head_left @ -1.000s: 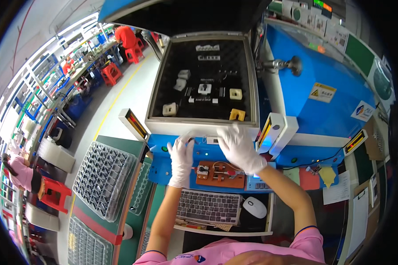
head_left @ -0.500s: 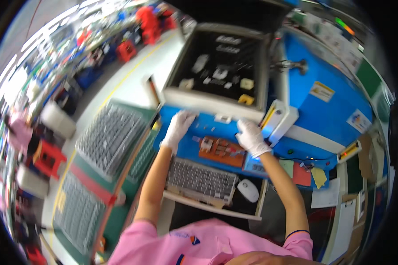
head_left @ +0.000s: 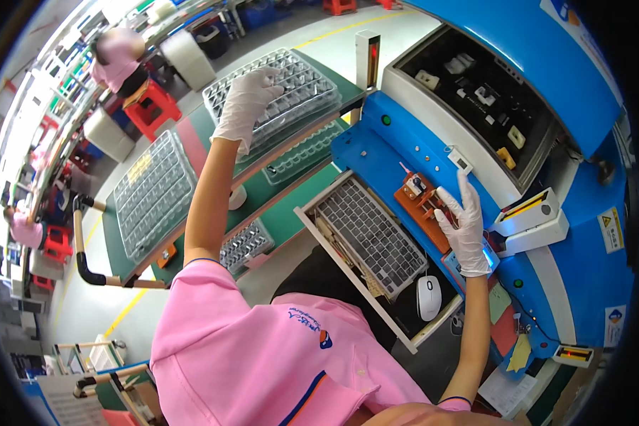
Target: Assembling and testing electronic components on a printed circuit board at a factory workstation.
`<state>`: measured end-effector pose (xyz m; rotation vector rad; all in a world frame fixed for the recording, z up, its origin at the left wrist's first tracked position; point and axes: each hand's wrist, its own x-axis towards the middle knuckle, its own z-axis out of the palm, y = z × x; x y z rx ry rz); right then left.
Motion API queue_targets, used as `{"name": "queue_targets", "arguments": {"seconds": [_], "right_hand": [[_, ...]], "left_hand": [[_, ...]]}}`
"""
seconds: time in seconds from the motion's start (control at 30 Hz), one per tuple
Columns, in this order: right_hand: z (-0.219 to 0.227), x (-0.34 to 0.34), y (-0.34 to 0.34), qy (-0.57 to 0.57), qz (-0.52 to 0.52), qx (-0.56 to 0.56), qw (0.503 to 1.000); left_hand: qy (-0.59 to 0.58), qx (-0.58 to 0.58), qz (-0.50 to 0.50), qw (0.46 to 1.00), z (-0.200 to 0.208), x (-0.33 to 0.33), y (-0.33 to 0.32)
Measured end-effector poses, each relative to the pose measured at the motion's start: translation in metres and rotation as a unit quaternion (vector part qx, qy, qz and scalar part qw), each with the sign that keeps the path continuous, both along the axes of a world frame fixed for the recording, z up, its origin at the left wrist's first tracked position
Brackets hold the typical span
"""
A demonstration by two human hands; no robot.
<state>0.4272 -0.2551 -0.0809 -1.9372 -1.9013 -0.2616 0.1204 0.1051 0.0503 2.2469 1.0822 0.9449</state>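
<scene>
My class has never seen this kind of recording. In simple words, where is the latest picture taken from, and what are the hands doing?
There's no robot: a wide camera on a person's head looks down, bending straight edges. The gloved left hand is over a clear plastic tray on a green surface; its grip is unclear. The gloved right hand, fingers spread, is beside an orange-brown fixture on a blue machine and holds nothing visible. A keyboard and white mouse lie in the drawer.
</scene>
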Motion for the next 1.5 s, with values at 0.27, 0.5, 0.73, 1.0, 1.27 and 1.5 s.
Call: {"name": "queue_targets", "arguments": {"seconds": [0.27,0.5,0.73,1.0,1.27,1.5], "right_hand": [[0.0,-0.011,0.002,0.112,-0.054,0.078,0.989],[0.006,-0.008,0.0,0.123,-0.063,0.048,0.989],[0.006,-0.012,0.001,0.127,-0.053,0.047,0.989],[-0.017,-0.002,-0.007,0.248,0.044,0.115,0.961],[-0.023,0.004,0.001,0.199,0.063,-0.036,0.977],[-0.023,0.003,-0.003,0.205,0.033,-0.04,0.977]], "left_hand": [[0.144,0.069,0.129,0.979,-0.038,-0.031,-0.006],[0.137,0.065,0.146,0.978,-0.048,-0.024,-0.015],[0.158,0.018,0.131,0.978,-0.046,-0.035,-0.011],[0.058,0.088,0.119,0.987,0.002,-0.128,-0.03],[0.275,-0.109,0.441,0.848,-0.004,-0.335,-0.111],[0.37,-0.103,0.454,0.804,-0.036,-0.326,-0.115]]}}
